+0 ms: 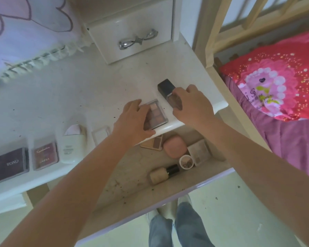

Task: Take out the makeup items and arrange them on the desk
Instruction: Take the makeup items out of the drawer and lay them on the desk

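On the white desk (89,90), near its right front corner, the left hand (132,122) grips an eyeshadow palette (155,113) with a clear lid, fingers curled over its left edge as it lies flat at the desk's rim. Just beside it, the right hand (191,102) holds a foundation bottle (169,93) with a dark square cap, thumb and fingers wrapped round the glass body; the cap points away from the person.

Along the front edge to the left stand the things already set out: a dark palette (8,164), a smaller plum-coloured palette (45,155), a white tube (72,145) with a pale pink cap, and a small clear case (101,134) partly hidden behind the left forearm.

Below the hands the drawer (132,175) is pulled open. In it lie a beige palette (154,142), half covered by the desk's edge, a pink rounded compact (174,147), a grey square compact (198,152), a small round white jar (186,162) and a cream bottle (163,173) with a black cap lying on its side.

At the back of the desk sits a small white drawer unit (132,31) with a silver bow handle (138,40), and a frilled cushion (25,32) to its left. A wooden bed frame (214,32) with a red pillow (278,75) stands just right of the desk.
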Motion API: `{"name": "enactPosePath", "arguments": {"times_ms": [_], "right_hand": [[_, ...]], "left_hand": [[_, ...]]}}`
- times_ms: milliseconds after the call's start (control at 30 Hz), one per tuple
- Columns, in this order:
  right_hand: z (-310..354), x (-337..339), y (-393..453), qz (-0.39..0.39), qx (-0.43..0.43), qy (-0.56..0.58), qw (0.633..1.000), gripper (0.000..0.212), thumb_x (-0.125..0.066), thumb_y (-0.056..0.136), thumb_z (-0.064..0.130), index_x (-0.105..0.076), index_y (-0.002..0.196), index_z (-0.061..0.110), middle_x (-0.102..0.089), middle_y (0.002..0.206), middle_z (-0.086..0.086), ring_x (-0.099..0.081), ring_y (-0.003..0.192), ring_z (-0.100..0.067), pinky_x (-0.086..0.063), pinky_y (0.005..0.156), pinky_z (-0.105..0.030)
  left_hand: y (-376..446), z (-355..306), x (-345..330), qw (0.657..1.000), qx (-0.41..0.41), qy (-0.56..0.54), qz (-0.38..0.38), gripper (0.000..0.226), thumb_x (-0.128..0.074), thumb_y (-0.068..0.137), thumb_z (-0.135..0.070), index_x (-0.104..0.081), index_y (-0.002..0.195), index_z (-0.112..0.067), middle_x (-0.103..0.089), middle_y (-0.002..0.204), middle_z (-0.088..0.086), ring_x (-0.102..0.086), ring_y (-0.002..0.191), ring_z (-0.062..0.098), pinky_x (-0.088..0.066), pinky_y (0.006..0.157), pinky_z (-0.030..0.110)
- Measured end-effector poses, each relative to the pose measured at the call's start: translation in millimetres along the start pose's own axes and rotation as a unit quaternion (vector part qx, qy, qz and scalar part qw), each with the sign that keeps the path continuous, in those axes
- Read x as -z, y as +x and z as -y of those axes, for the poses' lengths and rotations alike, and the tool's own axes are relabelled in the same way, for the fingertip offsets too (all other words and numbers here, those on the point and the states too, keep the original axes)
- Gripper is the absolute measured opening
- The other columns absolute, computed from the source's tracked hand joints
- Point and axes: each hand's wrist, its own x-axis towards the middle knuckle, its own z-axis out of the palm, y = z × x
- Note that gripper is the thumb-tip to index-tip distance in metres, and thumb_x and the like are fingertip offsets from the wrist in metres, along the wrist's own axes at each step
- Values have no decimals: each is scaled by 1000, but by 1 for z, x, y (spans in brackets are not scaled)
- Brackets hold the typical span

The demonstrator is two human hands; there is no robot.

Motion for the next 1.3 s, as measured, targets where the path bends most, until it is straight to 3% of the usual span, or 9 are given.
{"name": "enactPosePath", "arguments": {"times_ms": [67, 200, 300, 400, 467, 600, 867, 1067, 1300], "right_hand": [[-2, -2, -1, 10, 7, 2, 1000, 51, -51, 89, 26, -34, 136, 20, -43, 120, -16, -50, 102, -32, -42, 77, -31], [-15, -3, -25, -55, 35, 71, 995, 48, -50, 87, 32, -47, 128, 7, -52, 116, -20, -51, 105, -33, -39, 83, -27], [-33, -13, -67, -145, 55, 78, 985, 32, -45, 84, 24, -64, 89, -2, -62, 80, -17, -58, 72, -27, -29, 63, -15], [-54, -44, -87, 93, -47, 9, 995, 30, -50, 87, 26, -59, 104, 2, -63, 96, -17, -59, 86, -32, -37, 70, -24], [-64, -70, -87, 236, -118, -66, 963, 49, -51, 89, 36, -43, 126, 5, -57, 116, -19, -56, 104, -33, -44, 84, -32], [-65, -105, -69, 270, -182, -76, 942, 78, -57, 85, 42, -16, 141, 6, -38, 133, -25, -48, 117, -36, -44, 91, -38], [-55, -126, -58, 248, -178, -72, 950, 55, -62, 81, 31, -41, 125, 6, -35, 130, -22, -36, 118, -37, -35, 97, -36], [-58, -114, -67, 233, -188, 68, 952, 86, -73, 74, 30, -20, 141, 18, -31, 132, -20, -42, 117, -37, -39, 97, -34], [-53, -94, -78, 189, -168, 99, 962, 82, -78, 65, 30, -32, 131, 13, -48, 126, -9, -50, 114, -26, -42, 91, -29]], "left_hand": [[-10, -1, -7, 997, -22, -4, -80, 63, -65, 81, -32, -42, 134, -7, -28, 148, 15, -21, 138, 30, -32, 107, 42], [-43, -6, -52, 954, -136, -56, -260, 26, -51, 77, -23, -59, 94, -4, -66, 91, 17, -48, 91, 22, -45, 76, 26], [-68, -14, -100, 980, -122, -81, -132, 24, -47, 78, -23, -65, 81, -8, -65, 79, 7, -57, 75, 19, -49, 61, 24], [-65, -9, -146, 992, 24, -85, 88, 41, -50, 88, -24, -46, 126, -11, -47, 127, 8, -46, 117, 25, -43, 95, 30], [-55, -7, -162, 980, 58, -92, 167, 49, -52, 88, -28, -39, 133, -13, -43, 135, 10, -41, 122, 27, -38, 100, 31], [-42, -8, -174, 975, 65, -76, 199, 40, -51, 89, -28, -49, 125, -9, -49, 130, 14, -46, 119, 29, -39, 99, 34], [-53, 4, -168, 978, 96, -26, 185, 38, -50, 90, -23, -47, 126, -11, -49, 128, 11, -45, 119, 27, -40, 97, 34], [-58, 3, -170, 977, 94, -16, 189, 33, -44, 92, -18, -45, 124, -10, -50, 127, 12, -47, 116, 27, -40, 94, 33], [-71, 14, -154, 977, 88, -90, 170, 34, -50, 90, -25, -45, 121, -11, -56, 121, 10, -51, 111, 25, -41, 87, 31]]}}
